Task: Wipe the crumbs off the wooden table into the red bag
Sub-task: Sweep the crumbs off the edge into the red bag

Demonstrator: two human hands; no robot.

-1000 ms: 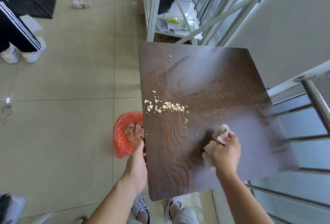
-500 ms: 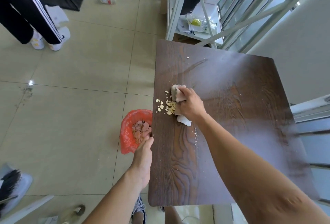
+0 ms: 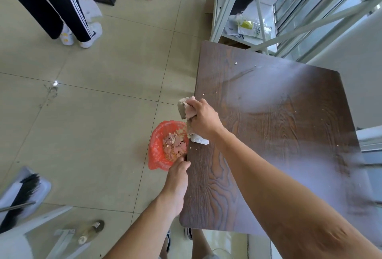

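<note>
My right hand grips a crumpled grey-white cloth at the left edge of the dark wooden table; part of the cloth hangs past the edge. Just below that edge is the red bag, open and holding crumbs and pinkish scraps. My left hand holds the bag's rim against the table edge. A few small crumbs lie near the table's far side, and tiny specks are scattered on the top.
A person in black striped trousers and white shoes stands on the tiled floor at far left. A white metal rack with bags stands behind the table. A dustpan and brush and a bottle lie at lower left.
My right hand swept the cloth from the table's near right across to its left edge. The pile of crumbs has gone off the table and lies in the red bag.
</note>
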